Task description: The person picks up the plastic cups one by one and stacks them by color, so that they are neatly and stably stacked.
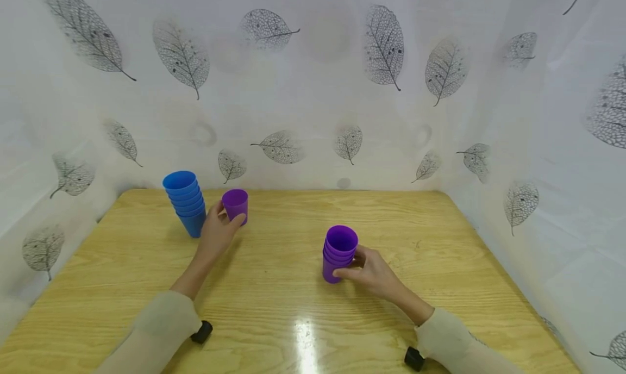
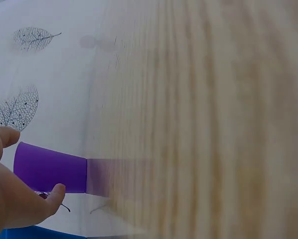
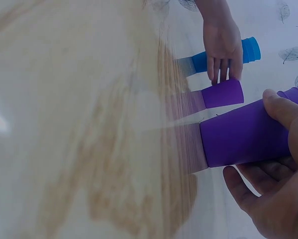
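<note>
A single purple cup (image 1: 236, 206) stands upright on the table. At its left side is my left hand (image 1: 218, 230), with the thumb in front in the head view. In the left wrist view that hand (image 2: 14, 194) has its upper digit apart from the cup and a lower fingertip against its edge; the right wrist view shows its fingers (image 3: 224, 67) fairly straight. My right hand (image 1: 374, 273) grips a stack of nested purple cups (image 1: 337, 257) from the right, thumb in front. The stack's base (image 3: 216, 144) is near the tabletop; contact is hard to tell.
A tall, leaning stack of blue cups (image 1: 188, 205) stands just left of my left hand. The wooden table (image 1: 274, 309) ends at the back and sides against white curtains (image 1: 313, 102) printed with leaves. Black wrist devices (image 1: 201, 332) sit below both sleeves.
</note>
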`<state>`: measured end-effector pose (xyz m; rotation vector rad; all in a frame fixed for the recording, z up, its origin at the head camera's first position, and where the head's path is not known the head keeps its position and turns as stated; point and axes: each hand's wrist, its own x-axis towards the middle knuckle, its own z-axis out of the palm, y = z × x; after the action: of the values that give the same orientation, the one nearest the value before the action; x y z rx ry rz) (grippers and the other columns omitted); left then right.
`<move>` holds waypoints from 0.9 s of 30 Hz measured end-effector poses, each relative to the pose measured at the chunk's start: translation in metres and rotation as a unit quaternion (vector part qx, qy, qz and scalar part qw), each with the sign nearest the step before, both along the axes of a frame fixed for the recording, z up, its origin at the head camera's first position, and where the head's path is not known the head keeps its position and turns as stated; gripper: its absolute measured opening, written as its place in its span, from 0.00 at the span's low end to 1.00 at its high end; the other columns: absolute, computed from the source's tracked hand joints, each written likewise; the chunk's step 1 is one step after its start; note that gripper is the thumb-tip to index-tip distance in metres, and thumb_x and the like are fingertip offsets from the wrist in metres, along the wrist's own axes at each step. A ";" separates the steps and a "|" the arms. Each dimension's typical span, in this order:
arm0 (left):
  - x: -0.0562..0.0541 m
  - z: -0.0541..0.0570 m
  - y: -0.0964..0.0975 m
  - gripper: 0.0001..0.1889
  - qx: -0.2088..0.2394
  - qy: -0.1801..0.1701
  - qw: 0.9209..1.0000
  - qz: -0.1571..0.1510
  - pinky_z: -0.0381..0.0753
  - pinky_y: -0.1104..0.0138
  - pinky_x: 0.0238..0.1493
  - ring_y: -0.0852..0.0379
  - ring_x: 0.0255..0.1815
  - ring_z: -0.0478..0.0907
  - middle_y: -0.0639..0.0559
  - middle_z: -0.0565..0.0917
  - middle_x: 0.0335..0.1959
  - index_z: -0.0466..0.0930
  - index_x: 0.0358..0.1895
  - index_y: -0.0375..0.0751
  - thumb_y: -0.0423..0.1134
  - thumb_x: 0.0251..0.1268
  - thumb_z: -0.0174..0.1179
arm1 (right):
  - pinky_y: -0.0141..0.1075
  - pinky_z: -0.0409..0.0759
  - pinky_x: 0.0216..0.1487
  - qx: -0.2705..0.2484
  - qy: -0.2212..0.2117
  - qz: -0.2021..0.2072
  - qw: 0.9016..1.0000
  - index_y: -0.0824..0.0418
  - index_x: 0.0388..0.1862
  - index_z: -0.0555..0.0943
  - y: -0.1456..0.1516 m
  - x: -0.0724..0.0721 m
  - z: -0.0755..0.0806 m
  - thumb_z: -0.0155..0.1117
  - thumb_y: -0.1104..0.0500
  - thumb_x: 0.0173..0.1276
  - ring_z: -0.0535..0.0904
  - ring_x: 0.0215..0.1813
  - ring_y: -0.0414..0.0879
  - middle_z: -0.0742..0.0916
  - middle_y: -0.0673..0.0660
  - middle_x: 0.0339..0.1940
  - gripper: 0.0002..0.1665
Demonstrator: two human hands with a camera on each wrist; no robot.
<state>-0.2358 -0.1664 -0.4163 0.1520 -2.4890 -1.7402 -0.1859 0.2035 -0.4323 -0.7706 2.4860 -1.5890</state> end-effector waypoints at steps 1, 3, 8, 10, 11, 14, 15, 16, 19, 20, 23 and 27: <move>-0.002 0.000 0.000 0.44 0.000 -0.002 1.000 0.004 0.63 0.45 0.77 0.32 0.79 0.58 0.30 0.54 0.81 0.42 0.82 0.30 0.44 0.77 0.60 | 0.40 0.86 0.55 -0.001 0.000 0.001 1.000 0.70 0.64 0.78 0.000 0.000 0.000 0.76 0.62 0.65 0.86 0.53 0.50 0.88 0.63 0.54 0.30; -0.007 -0.001 0.001 0.45 0.000 -0.010 1.000 0.013 0.63 0.45 0.77 0.32 0.79 0.57 0.31 0.53 0.81 0.41 0.83 0.31 0.45 0.77 0.60 | 0.40 0.86 0.55 -0.001 -0.001 0.000 1.000 0.70 0.64 0.78 0.000 0.000 0.000 0.76 0.62 0.65 0.86 0.53 0.50 0.88 0.63 0.54 0.30; -0.017 -0.002 0.003 0.46 -0.003 -0.018 0.999 0.037 0.61 0.44 0.78 0.34 0.80 0.57 0.32 0.55 0.81 0.42 0.83 0.32 0.46 0.76 0.61 | 0.39 0.86 0.55 0.001 -0.002 -0.003 1.000 0.70 0.63 0.78 0.000 0.000 0.000 0.77 0.62 0.65 0.86 0.52 0.49 0.88 0.62 0.54 0.30; -0.022 -0.004 0.003 0.46 -0.003 -0.018 0.999 0.046 0.61 0.44 0.78 0.34 0.80 0.57 0.32 0.56 0.81 0.42 0.83 0.33 0.48 0.75 0.61 | 0.39 0.86 0.55 0.001 -0.001 -0.003 1.000 0.70 0.63 0.78 0.000 0.000 0.000 0.77 0.62 0.65 0.86 0.52 0.49 0.88 0.62 0.54 0.30; -0.024 -0.005 0.004 0.47 -0.004 -0.016 0.999 0.049 0.61 0.44 0.78 0.34 0.79 0.57 0.32 0.56 0.81 0.43 0.83 0.33 0.48 0.75 0.62 | 0.39 0.86 0.54 0.001 -0.001 -0.004 1.000 0.70 0.63 0.78 0.000 0.000 0.000 0.77 0.62 0.65 0.86 0.52 0.49 0.88 0.62 0.54 0.30; -0.028 -0.007 0.005 0.48 -0.002 -0.010 0.998 0.061 0.61 0.45 0.78 0.34 0.79 0.58 0.32 0.56 0.81 0.42 0.83 0.33 0.50 0.74 0.63 | 0.39 0.86 0.54 0.001 -0.001 -0.003 1.000 0.70 0.63 0.78 0.000 0.000 0.000 0.77 0.62 0.65 0.86 0.52 0.49 0.88 0.62 0.54 0.30; -0.029 -0.007 0.005 0.49 0.000 -0.008 0.998 0.063 0.61 0.45 0.78 0.34 0.79 0.58 0.32 0.56 0.81 0.42 0.83 0.33 0.50 0.74 0.63 | 0.39 0.86 0.54 0.001 -0.001 -0.003 1.000 0.70 0.63 0.78 0.001 0.000 -0.001 0.77 0.62 0.65 0.86 0.52 0.49 0.88 0.63 0.54 0.30; -0.030 -0.008 0.005 0.49 0.003 -0.006 0.998 0.065 0.61 0.45 0.78 0.34 0.79 0.57 0.31 0.56 0.81 0.41 0.83 0.33 0.50 0.74 0.64 | 0.39 0.86 0.55 0.000 -0.002 -0.003 1.000 0.70 0.63 0.78 0.000 0.000 0.000 0.77 0.62 0.65 0.86 0.52 0.50 0.88 0.63 0.54 0.30; -0.032 -0.009 0.006 0.50 0.007 -0.003 0.997 0.071 0.61 0.46 0.78 0.34 0.80 0.57 0.32 0.55 0.81 0.40 0.83 0.34 0.50 0.73 0.64 | 0.39 0.86 0.55 0.001 -0.003 -0.002 1.000 0.70 0.63 0.78 0.000 0.000 0.000 0.77 0.62 0.65 0.86 0.52 0.50 0.88 0.63 0.54 0.30; -0.033 -0.009 0.006 0.50 0.008 -0.002 0.997 0.072 0.61 0.46 0.78 0.34 0.80 0.57 0.32 0.55 0.81 0.40 0.83 0.34 0.49 0.73 0.64 | 0.39 0.86 0.55 0.001 -0.003 -0.002 1.000 0.70 0.63 0.78 0.000 0.000 0.000 0.77 0.62 0.65 0.86 0.52 0.50 0.88 0.63 0.54 0.30; -0.035 -0.011 0.006 0.47 0.006 -0.001 0.997 0.071 0.61 0.46 0.78 0.35 0.79 0.59 0.32 0.58 0.80 0.43 0.83 0.34 0.48 0.74 0.64 | 0.39 0.86 0.55 0.001 -0.004 -0.002 1.000 0.70 0.63 0.78 0.000 0.000 0.000 0.77 0.62 0.65 0.86 0.52 0.50 0.88 0.63 0.54 0.30; -0.037 -0.013 0.006 0.44 -0.003 -0.005 0.998 0.070 0.62 0.46 0.78 0.36 0.77 0.62 0.32 0.62 0.78 0.47 0.82 0.34 0.49 0.75 0.63 | 0.40 0.86 0.55 -0.002 -0.007 -0.001 1.000 0.70 0.63 0.78 0.000 0.000 0.000 0.77 0.62 0.65 0.86 0.52 0.50 0.88 0.62 0.54 0.30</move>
<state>-0.2727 -0.1601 -0.4295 0.3264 -2.4249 -1.6816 -0.1863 0.2036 -0.4322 -0.7563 2.4755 -1.5942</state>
